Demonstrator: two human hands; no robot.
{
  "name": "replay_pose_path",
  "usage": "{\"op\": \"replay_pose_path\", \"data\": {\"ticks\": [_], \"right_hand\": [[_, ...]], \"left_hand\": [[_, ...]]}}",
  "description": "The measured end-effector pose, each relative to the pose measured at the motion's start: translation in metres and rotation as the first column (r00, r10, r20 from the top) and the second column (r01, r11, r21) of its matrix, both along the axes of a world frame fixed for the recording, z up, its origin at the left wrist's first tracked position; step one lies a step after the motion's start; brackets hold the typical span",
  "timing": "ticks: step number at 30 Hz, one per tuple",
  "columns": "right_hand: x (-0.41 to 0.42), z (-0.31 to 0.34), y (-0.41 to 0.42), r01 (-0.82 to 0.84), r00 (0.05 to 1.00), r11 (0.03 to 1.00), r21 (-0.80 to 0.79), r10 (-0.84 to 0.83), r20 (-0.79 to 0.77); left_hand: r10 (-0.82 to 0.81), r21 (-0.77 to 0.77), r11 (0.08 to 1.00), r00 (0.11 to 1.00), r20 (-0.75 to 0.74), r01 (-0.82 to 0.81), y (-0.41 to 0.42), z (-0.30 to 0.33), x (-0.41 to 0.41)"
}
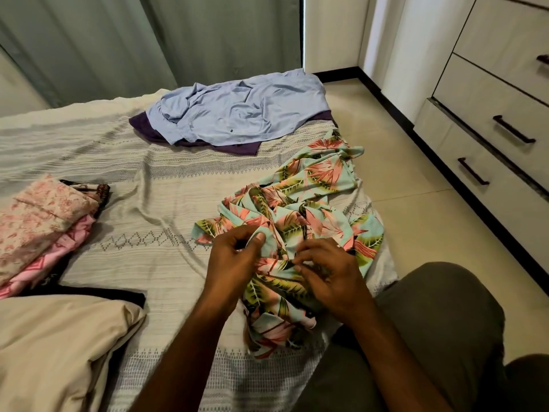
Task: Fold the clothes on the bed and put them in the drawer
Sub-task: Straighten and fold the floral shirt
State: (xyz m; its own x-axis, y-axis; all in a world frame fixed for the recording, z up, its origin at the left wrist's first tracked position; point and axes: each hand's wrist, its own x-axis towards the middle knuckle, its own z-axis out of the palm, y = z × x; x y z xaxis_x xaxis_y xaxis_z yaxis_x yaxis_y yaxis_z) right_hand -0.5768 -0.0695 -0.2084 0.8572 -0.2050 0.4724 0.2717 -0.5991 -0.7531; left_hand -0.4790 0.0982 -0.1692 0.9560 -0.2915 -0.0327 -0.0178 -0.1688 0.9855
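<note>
On the bed's near right corner, both hands work the crumpled floral garment: left hand pinches a fold between thumb and fingers, right hand curls into the cloth beside it. A blue shirt lies beyond; drawers stand right.

Home bedroom. Low bed under cream woven cover filled most of view — loose clothes lay on it, folded pink pile at left edge. Cream duvet bunched at near corner. Grey-green curtain hung behind. White drawer unit with dark bar handles stood right — tiled floor between.
</note>
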Motion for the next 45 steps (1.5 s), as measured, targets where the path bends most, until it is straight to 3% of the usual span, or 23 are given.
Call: {"op": "replay_pose_path", "data": {"ticks": [3, 7, 12, 17, 22, 31, 37, 45], "right_hand": [[-0.004, 0.007, 0.005, -0.056, 0.995, 0.995, -0.077, 0.062, 0.074], [-0.009, 0.011, 0.006, -0.058, 0.993, 0.998, -0.01, 0.058, 0.1], [-0.009, 0.008, 0.005, -0.041, 0.999, 0.999, -0.011, 0.041, 0.02], [-0.008, 0.006, 0.006, -0.034, 0.999, 0.999, 0.015, 0.034, 0.007], [-0.006, 0.004, 0.006, -0.032, 0.999, 0.999, 0.018, 0.032, 0.019], [-0.002, 0.007, 0.007, -0.011, 0.991, 1.0, 0.02, 0.008, 0.137], [-0.003, 0.003, 0.005, 0.012, 0.993, 0.999, 0.033, -0.016, 0.121], [-0.004, 0.005, 0.003, 0.038, 0.987, 0.999, 0.035, -0.043, 0.156]], "left_hand": [[-0.053, -0.034, 0.998, 0.998, 0.032, 0.054, -0.007, 0.01, -0.008], [-0.052, -0.209, 0.978, 0.978, -0.201, 0.009, -0.017, 0.011, -0.01], [-0.046, -0.137, 0.99, 0.998, -0.052, 0.038, -0.011, -0.001, -0.014], [-0.063, -0.353, 0.934, 0.952, -0.3, -0.049, -0.01, 0.001, -0.013], [-0.116, -0.397, 0.917, 0.933, -0.342, -0.032, -0.011, 0.002, -0.015], [-0.144, -0.283, 0.957, 0.957, -0.252, 0.07, -0.011, -0.003, -0.021], [-0.232, -0.141, 0.966, 0.965, -0.123, 0.214, -0.013, -0.007, -0.027], [-0.269, -0.009, 0.963, 0.963, 0.027, 0.269, -0.015, -0.007, -0.029]]}}
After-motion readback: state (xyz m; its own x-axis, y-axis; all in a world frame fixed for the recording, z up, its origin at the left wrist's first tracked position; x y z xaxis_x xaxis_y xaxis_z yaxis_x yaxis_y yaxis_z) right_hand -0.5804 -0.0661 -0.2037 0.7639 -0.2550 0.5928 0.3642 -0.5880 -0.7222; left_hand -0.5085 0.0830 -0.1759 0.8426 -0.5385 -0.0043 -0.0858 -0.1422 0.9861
